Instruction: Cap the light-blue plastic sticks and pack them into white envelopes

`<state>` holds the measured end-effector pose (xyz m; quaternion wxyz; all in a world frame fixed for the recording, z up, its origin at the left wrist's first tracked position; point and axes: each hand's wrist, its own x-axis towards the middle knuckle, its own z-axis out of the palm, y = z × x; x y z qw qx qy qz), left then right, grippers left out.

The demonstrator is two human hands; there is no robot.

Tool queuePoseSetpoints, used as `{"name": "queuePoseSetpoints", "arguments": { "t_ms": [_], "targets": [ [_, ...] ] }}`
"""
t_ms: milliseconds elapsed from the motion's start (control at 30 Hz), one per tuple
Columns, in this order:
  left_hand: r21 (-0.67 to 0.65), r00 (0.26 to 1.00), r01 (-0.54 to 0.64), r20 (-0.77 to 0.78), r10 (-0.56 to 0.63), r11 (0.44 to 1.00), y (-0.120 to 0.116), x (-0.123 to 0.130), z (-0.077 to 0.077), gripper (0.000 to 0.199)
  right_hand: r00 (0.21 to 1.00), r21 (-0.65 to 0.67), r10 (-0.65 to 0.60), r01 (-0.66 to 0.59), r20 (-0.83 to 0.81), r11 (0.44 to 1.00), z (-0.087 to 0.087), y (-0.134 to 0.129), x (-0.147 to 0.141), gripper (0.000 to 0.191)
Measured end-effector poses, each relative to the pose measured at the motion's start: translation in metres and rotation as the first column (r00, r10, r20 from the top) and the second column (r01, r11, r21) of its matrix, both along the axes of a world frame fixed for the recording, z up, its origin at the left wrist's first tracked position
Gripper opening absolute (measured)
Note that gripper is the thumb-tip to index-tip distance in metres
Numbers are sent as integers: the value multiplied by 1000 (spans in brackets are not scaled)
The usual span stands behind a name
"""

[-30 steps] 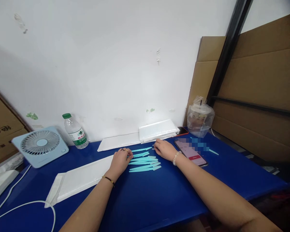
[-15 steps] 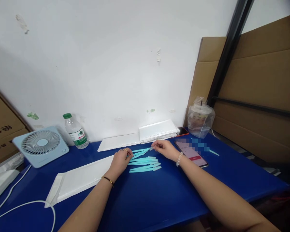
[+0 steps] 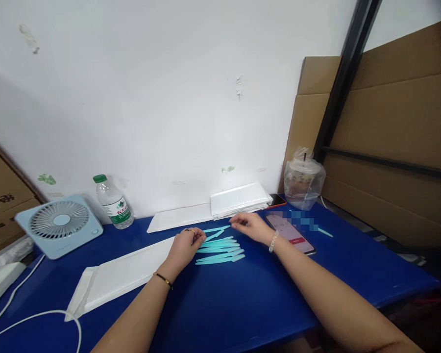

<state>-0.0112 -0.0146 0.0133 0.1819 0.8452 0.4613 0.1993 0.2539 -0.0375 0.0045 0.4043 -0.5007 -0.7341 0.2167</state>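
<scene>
Several thin turquoise sticks [image 3: 220, 257] with paler tips lie side by side on the blue table [image 3: 220, 304]. My left hand [image 3: 187, 247] is at their left ends, its thumb and fingers pinched on a turquoise stick. At the upper right of the row, my right hand [image 3: 250, 228] has its thumb and fingertips together at the tip of a turquoise stick. The fingers partly hide the stick ends. Under my left wrist lies a long white padded envelope [image 3: 125, 274].
White envelopes [image 3: 238, 198] are stacked by the wall. A phone [image 3: 292, 233] and a bagged drink cup [image 3: 303, 181] stand or lie to the right, with more turquoise sticks [image 3: 325, 232]. On the left are a bottle [image 3: 113, 203], a blue fan [image 3: 61, 223] and a white cable [image 3: 59, 312].
My left hand has shifted slightly right along the upper sticks. The stick between my hands has shifted slightly. My right hand has barely moved.
</scene>
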Motion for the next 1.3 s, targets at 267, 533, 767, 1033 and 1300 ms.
{"name": "queuePoseSetpoints", "arguments": {
  "t_ms": [267,533,767,1033,1300],
  "targets": [
    [26,992,-51,-114,54,998,6,-7,-3,20,914,26,-161,163,373,986,-5,7,36,9],
    [-51,994,-24,-107,19,998,3,-5,-3,14,893,-32,-109,136,437,990,-9,4,17,12],
    [-124,999,-8,-40,3,992,3,-6,-6,13,946,-7,-19,23,325,1000,-11,2,15,29],
    [-187,1000,-10,-14,8,982,8,-8,-12,19,958,-205,27,-89,-284,975,-15,7,2,19],
    [-281,995,-26,83,51,959,14,-9,-19,26,960,-174,51,-102,-276,979,-14,4,-7,22]
  ]
}}
